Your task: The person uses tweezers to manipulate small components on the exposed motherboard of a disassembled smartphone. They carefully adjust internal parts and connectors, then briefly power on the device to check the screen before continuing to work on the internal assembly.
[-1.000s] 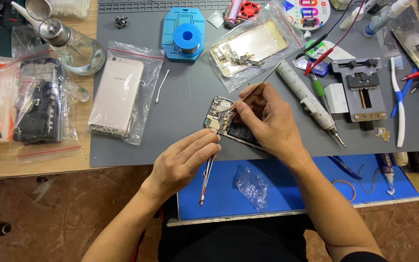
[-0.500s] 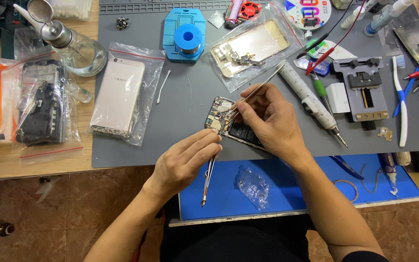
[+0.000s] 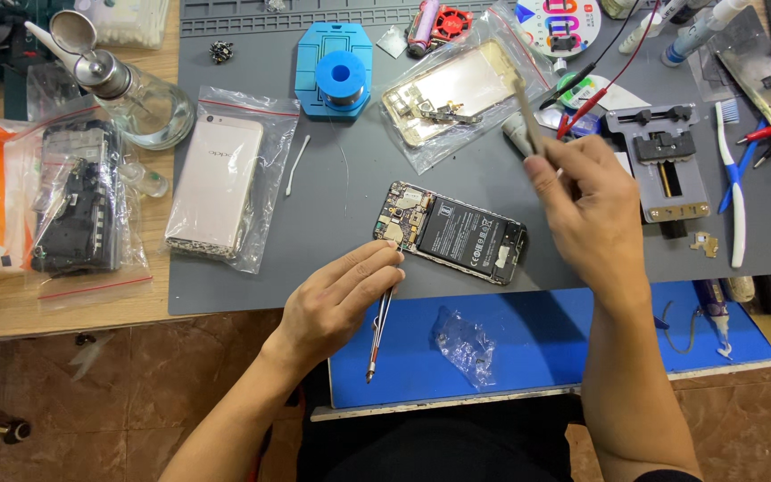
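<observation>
Both hands work over the near edge of the grey mat [image 3: 332, 178], where it meets the blue mat [image 3: 537, 344]. Left hand [image 3: 336, 299] lies half-curled with its fingertips on the near corner of the opened phone [image 3: 452, 234], apparently pinning it so it cannot slide, while tweezers [image 3: 378, 332] are tucked under the fingers, their tip pointing back over the blue mat. Right hand [image 3: 586, 210] is closed in a pinch on a thin flat pry tool [image 3: 526, 112], lifted clear of the phone and tilted toward the far edge. The phone lies back-open, battery up, close to the mat's near edge.

Half a second ago the right hand rested on the phone with the tool's tip at the board; now it has risen and swung right, uncovering the battery. The left hand has barely shifted.

Farther off, a bagged gold phone [image 3: 216, 183] lies left of centre, and a blue solder-spool stand [image 3: 339, 76] sits toward the far edge.
</observation>
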